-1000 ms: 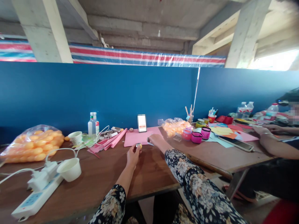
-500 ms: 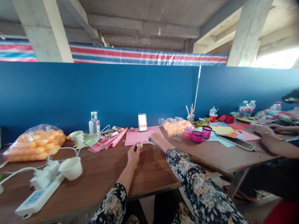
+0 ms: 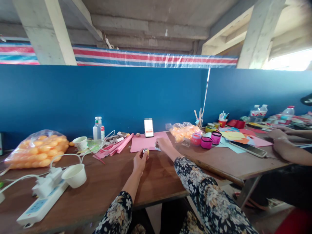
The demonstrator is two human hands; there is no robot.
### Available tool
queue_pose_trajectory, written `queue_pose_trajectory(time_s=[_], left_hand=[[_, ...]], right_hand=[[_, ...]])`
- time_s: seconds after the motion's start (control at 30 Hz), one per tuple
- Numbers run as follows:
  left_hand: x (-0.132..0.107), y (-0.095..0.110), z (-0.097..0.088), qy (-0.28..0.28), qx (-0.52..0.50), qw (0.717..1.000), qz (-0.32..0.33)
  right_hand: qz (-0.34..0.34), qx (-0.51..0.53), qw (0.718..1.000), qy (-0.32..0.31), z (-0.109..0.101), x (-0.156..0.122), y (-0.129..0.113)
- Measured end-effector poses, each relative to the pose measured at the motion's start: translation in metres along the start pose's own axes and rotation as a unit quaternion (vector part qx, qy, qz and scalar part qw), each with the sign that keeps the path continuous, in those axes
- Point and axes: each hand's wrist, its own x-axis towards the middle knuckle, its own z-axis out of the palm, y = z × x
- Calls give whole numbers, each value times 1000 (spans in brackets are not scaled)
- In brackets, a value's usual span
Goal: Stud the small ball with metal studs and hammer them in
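My left hand (image 3: 139, 161) is closed, its fingers wrapped around a small shiny metallic ball (image 3: 145, 151) above the brown table. My right hand (image 3: 164, 144) pinches at the right side of the pink paper (image 3: 138, 144). A small greyish flat piece (image 3: 158, 149) shows at its fingertips, too small to name. At the paper's back edge stands an upright phone (image 3: 149, 130) with a lit screen. Beside the phone, to its left, rests another small shiny ball (image 3: 137, 135).
Pink paper strips (image 3: 122, 146), a glass bottle (image 3: 97, 130), paper cups (image 3: 74, 176), a power strip (image 3: 40, 206) and a bag of orange balls (image 3: 39, 151) lie left. Right are another ball bag (image 3: 181, 132), tape rolls (image 3: 206, 142), a phone (image 3: 248, 149) and another person's arms (image 3: 286, 149).
My right hand has shifted slightly, and less of the greyish piece shows at its fingertips. My left hand stays in place with the metallic ball.
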Motion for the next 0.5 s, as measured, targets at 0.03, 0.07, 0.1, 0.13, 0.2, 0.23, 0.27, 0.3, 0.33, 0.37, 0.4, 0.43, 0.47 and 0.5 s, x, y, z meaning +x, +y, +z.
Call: queue_pose_trajectory(time_s=[0.03, 0.07, 0.1, 0.13, 0.2, 0.23, 0.27, 0.3, 0.33, 0.37, 0.4, 0.43, 0.47, 0.5], left_hand=[[0, 0, 0, 4, -6, 1000, -2], [0, -1, 0, 11, -13, 1000, -3], [1, -1, -1, 15, -16, 1000, -3], [1, -2, -1, 15, -14, 1000, 2], [3, -5, -3, 7, 2, 1000, 25], [4, -6, -3, 1, 15, 999, 40], [5, -7, -4, -3, 27, 998, 55], [6, -8, -5, -5, 37, 997, 66], [6, -9, -5, -5, 44, 996, 72], [7, -10, -6, -7, 49, 996, 75], [8, -11, -7, -7, 54, 996, 76], [8, -12, -7, -5, 58, 995, 77], [8, -12, -8, -3, 63, 995, 78], [9, -13, -8, -1, 67, 995, 79]], right_hand=[[-16, 30, 999, 28, 4, -1, 0], [-35, 68, 995, 58, 11, -3, -1], [-66, 143, 982, 106, 19, -4, -2], [-91, 231, 959, 136, 29, -6, -2], [-98, 368, 915, 131, 51, -9, -5], [-91, 415, 896, 128, 62, -11, -6], [-78, 452, 880, 124, 71, -13, -6], [-74, 477, 869, 114, 78, -14, -7], [-70, 495, 859, 114, 84, -16, -7], [-66, 509, 850, 119, 88, -17, -7], [-63, 518, 844, 125, 90, -18, -7], [-59, 524, 839, 133, 91, -20, -6], [-55, 526, 837, 139, 91, -21, -6], [-51, 524, 838, 142, 91, -22, -6]])
